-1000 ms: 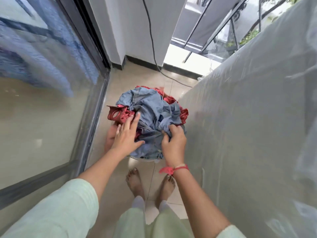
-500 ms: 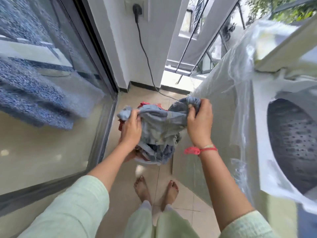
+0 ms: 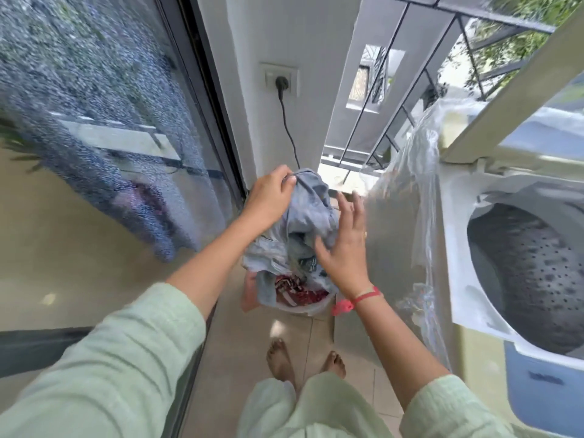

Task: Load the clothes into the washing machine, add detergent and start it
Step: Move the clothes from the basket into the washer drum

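Since half a second back my right hand had let go of the blue-grey garment and hung open, fingers spread at its side. My left hand gripped a bunched fold at its top, and the cloth dangled over the basket on the floor, well short of the washing machine drum on my right. I judged it soft, limp and light, apt to trail and catch on the plastic cover — best gathered from underneath with the free hand before swinging it across.
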Available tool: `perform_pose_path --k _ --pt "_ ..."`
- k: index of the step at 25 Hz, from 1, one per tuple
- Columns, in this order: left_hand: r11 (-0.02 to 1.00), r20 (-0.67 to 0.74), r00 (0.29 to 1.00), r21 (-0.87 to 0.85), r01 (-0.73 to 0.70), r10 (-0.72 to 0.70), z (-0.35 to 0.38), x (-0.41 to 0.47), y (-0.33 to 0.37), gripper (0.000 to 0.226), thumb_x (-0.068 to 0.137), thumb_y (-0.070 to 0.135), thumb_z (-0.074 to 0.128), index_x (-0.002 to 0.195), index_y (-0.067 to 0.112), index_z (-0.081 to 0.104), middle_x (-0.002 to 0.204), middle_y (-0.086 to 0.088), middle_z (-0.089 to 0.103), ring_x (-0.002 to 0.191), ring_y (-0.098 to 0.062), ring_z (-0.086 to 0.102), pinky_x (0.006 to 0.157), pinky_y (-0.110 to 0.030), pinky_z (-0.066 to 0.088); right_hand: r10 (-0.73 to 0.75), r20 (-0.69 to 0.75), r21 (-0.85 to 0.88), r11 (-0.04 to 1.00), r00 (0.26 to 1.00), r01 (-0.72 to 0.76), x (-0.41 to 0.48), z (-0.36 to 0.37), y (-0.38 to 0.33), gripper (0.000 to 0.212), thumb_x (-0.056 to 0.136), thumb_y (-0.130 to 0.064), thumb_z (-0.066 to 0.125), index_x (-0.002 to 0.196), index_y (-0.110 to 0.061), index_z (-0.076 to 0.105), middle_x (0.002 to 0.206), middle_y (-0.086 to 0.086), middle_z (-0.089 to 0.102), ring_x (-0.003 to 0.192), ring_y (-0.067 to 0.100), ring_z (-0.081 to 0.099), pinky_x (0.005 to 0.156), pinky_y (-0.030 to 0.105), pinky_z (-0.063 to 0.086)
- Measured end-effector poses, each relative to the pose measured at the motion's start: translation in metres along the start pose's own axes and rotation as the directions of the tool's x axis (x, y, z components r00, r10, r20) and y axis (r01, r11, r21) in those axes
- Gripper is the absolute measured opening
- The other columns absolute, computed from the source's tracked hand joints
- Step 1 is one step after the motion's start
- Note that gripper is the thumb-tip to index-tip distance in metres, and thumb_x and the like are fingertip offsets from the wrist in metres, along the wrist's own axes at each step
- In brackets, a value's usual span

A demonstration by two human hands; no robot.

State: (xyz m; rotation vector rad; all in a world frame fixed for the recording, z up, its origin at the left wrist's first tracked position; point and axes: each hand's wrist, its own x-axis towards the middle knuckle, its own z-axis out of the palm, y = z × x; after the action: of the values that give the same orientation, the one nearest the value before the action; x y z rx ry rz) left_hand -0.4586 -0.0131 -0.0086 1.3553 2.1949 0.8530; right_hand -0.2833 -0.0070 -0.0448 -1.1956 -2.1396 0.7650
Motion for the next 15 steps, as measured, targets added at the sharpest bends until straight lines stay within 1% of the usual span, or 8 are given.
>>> perform_pose_path --k 2,3,5,6,8,10,12,15 --pt "0.999 0.078 0.996 -0.016 -0.052 0.053 -0.011 -0.002 0.001 0.022 0.097 0.026 0.044 0.091 0.009 0.056 0.069 -0.006 0.054 0.069 -0.025 0.051 0.060 -0.032 0.033 0.105 0.254 -0.055 0.994 0.962 -0.094 0.007 0.016 0.012 0.106 0.072 -0.020 0.074 0.150 -0.024 0.003 0.158 0.009 0.005 0.143 0.025 0.020 0.110 0.038 0.032" --pt "0.997 0.105 0.992 -0.027 -0.074 0.076 -0.017 -0.002 0.000 0.021 0.097 0.027 0.045 0.088 0.011 0.055 0.070 -0.006 0.056 0.069 -0.024 0.052 0.060 -0.031 0.035 0.119 0.330 0.008 0.992 0.936 -0.129 0.017 0.022 0.013 0.106 0.072 -0.016 0.074 0.151 -0.026 0.005 0.156 0.008 0.018 0.139 0.023 0.030 0.108 0.037 0.035" --pt "0.997 0.085 0.993 0.003 -0.080 0.079 -0.033 0.000 -0.005 0.022 0.097 0.030 0.045 0.084 0.013 0.053 0.066 -0.003 0.054 0.063 -0.020 0.049 0.057 -0.030 0.034 0.122 0.339 0.170 0.967 0.933 -0.188 0.040 0.024 0.005 0.070 0.074 0.003 0.060 0.137 -0.020 0.041 0.120 0.006 0.059 0.106 0.020 0.058 0.090 0.035 0.050" --pt "0.997 0.051 0.996 0.036 -0.072 0.070 -0.043 0.003 -0.007 0.026 0.097 0.033 0.044 0.083 0.013 0.053 0.064 -0.003 0.053 0.061 -0.019 0.048 0.056 -0.030 0.034 0.152 0.264 0.199 0.958 0.952 -0.208 0.053 0.018 -0.003 0.053 0.073 0.008 0.051 0.120 -0.015 0.055 0.097 0.003 0.065 0.090 0.020 0.060 0.079 0.035 0.052" --pt "0.992 -0.009 0.995 0.089 -0.094 0.095 -0.069 0.010 -0.007 0.037 0.096 0.045 0.041 0.079 0.015 0.055 0.062 -0.003 0.053 0.059 -0.018 0.049 0.055 -0.030 0.034 0.171 0.089 0.271 0.944 0.981 -0.189 0.080 -0.006 -0.025 0.037 0.070 0.006 0.044 0.095 -0.013 0.063 0.078 -0.001 0.061 0.078 0.021 0.057 0.069 0.031 0.048" --pt "0.985 0.026 0.986 0.036 -0.166 0.165 -0.097 0.018 0.006 0.042 0.089 0.060 0.044 0.070 0.024 0.052 0.059 0.003 0.048 0.055 -0.006 0.045 0.053 -0.024 0.032 0.096 -0.104 0.326 0.944 0.990 -0.057 0.105 -0.037 -0.058 0.028 0.067 -0.004 0.044 0.084 -0.016 0.063 0.079 0.000 0.057 0.078 0.023 0.055 0.070 0.034 0.044" --pt "0.968 0.079 0.970 -0.123 -0.221 0.231 -0.120 0.022 0.033 0.049 0.073 0.074 0.051 0.071 0.025 0.056 0.060 0.003 0.052 0.054 0.000 0.045 0.053 -0.019 0.032 0.031 -0.274 0.368 0.927 0.961 0.075 0.119 -0.072 -0.094 0.019 0.070 -0.010 0.047 0.079 -0.017 0.062 0.086 0.001 0.052 0.083 0.019 0.053 0.075 0.033 0.043" --pt "0.889 0.204 0.931 -0.413 -0.198 0.302 -0.131 0.016 0.064 0.060 0.051 0.074 0.071 0.092 0.031 0.065 0.079 0.009 0.063 0.066 0.002 0.053 0.059 -0.012 0.040 0.107 -0.429 0.570 0.802 0.897 0.177 0.131 -0.128 -0.138 0.017 0.077 -0.013 0.044 0.075 -0.019 0.059 0.082 -0.004 0.055 0.076 -0.004 0.052 0.074 0.017 0.043"
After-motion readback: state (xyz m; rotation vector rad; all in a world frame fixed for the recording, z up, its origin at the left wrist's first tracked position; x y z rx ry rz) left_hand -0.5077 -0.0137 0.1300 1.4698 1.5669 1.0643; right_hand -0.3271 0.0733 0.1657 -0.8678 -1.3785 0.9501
